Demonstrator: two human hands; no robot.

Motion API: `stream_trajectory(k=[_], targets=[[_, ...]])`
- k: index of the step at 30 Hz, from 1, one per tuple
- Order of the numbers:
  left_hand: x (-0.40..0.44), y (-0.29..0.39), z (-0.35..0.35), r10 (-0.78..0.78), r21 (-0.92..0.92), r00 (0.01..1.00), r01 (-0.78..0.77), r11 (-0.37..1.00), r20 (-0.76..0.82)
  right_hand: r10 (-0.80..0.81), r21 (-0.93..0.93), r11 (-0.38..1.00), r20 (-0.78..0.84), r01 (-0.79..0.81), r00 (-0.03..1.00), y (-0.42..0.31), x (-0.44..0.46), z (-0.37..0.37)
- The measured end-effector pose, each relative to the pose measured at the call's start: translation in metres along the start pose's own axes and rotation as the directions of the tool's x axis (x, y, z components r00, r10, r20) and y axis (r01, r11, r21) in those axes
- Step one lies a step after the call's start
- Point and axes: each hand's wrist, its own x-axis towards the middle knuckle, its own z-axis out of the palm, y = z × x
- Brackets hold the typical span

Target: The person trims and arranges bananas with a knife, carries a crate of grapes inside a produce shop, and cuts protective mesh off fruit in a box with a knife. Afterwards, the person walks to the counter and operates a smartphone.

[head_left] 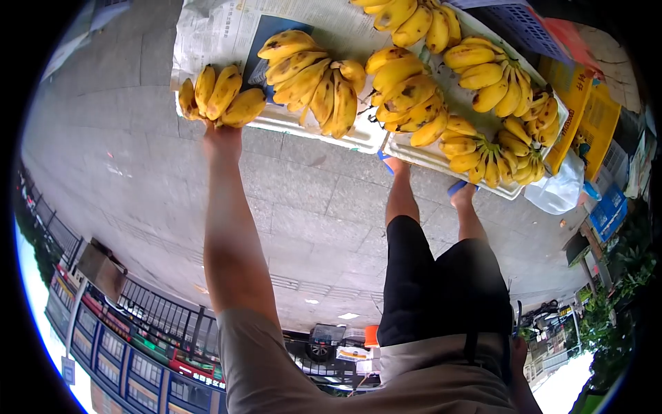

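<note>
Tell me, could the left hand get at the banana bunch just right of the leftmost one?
Probably yes: that bunch lies close by, with nothing visible blocking the way. But the left hand is at the leftmost bunch, fingers hidden, and may need freeing first.

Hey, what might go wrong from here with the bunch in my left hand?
Your left hand holds the small bunch at the front edge of the newspaper; if the grip slipped, it could drop onto the paving. The neighbouring bunch sits close, so a sideways knock might bruise it.
</note>
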Motion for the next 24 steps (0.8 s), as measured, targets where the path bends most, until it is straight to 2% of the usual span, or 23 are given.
stream_trajectory(k=[2,4,5,6,8,10,11,13,14,16,17,18,19,20,21,22,23,24], targets=[[-0.006,-0.002,0.002,-0.052,0.031,0.998,0.051,0.998,0.02,0.043,0.098,0.994,0.017,-0.045,0.999,0.0,-0.001,0.001],[-0.012,0.0,0.017,0.041,0.274,0.948,0.05,0.96,-0.316,0.037,0.101,0.994,-0.006,-0.037,0.999,0.027,0.003,0.016],[-0.003,0.001,0.003,0.006,0.358,0.861,0.205,0.911,-0.508,-0.141,-0.084,0.988,-0.162,0.128,0.977,0.035,0.004,0.03],[0.0,-0.006,-0.016,0.018,0.333,0.833,0.201,0.921,-0.553,-0.236,-0.176,0.964,-0.222,0.199,0.946,0.034,0.003,0.033],[-0.035,-0.02,-0.015,0.008,0.301,0.847,0.18,0.936,-0.532,-0.424,-0.327,0.886,-0.278,0.33,0.862,0.015,0.001,0.03],[-0.089,-0.048,0.004,-0.025,0.345,0.839,0.25,0.905,-0.543,-0.514,-0.37,0.838,-0.284,0.402,0.81,0.007,0.002,0.033],[-0.112,-0.07,-0.001,-0.062,0.362,0.841,0.296,0.884,-0.537,-0.389,-0.163,0.921,-0.383,0.353,0.838,0.01,0.007,0.044],[-0.165,-0.12,-0.008,-0.175,0.406,0.851,0.404,0.82,-0.495,-0.236,0.062,0.953,-0.465,0.297,0.853,0.021,0.016,0.047],[-0.192,-0.147,-0.01,-0.245,0.438,0.849,0.464,0.77,-0.469,-0.248,0.035,0.959,-0.376,0.281,0.893,0.015,0.024,0.044],[-0.257,-0.202,-0.009,-0.366,0.664,0.854,0.518,0.539,-0.369,-0.284,-0.053,0.959,-0.243,0.28,0.928,0.007,0.035,0.039],[-0.286,-0.231,-0.013,-0.407,0.799,0.862,0.462,0.385,-0.303,-0.318,-0.111,0.947,-0.202,0.301,0.927,-0.001,0.038,0.034],[-0.32,-0.265,-0.013,-0.462,0.901,0.856,0.367,0.229,-0.231,-0.28,-0.063,0.96,-0.199,0.273,0.939,-0.008,0.043,0.024],[-0.359,-0.287,0.002,-0.442,0.966,0.884,0.226,0.124,-0.15,-0.174,0.114,0.973,-0.209,0.201,0.962,-0.023,0.049,0.014],[-0.399,-0.303,0.025,-0.428,0.997,0.902,0.072,0.023,-0.055,-0.01,0.353,0.932,-0.203,0.083,0.979,-0.04,0.053,0.001],[-0.429,-0.31,0.05,-0.393,0.999,0.919,-0.006,-0.036,-0.009,0.094,0.513,0.858,-0.187,0.016,0.978,-0.055,0.065,-0.011],[-0.45,-0.311,0.079,-0.347,0.992,0.937,-0.084,-0.094,0.046,0.206,0.572,0.813,-0.104,-0.111,0.973,-0.079,0.073,-0.038],[-0.468,-0.31,0.107,-0.4,0.985,0.914,-0.127,-0.12,0.069,0.184,0.657,0.747,-0.056,-0.102,0.981,-0.061,0.092,-0.032],[-0.488,-0.306,0.132,-0.441,0.974,0.894,-0.167,-0.155,0.083,0.095,0.714,0.699,-0.055,-0.028,0.994,-0.054,0.107,-0.04]])
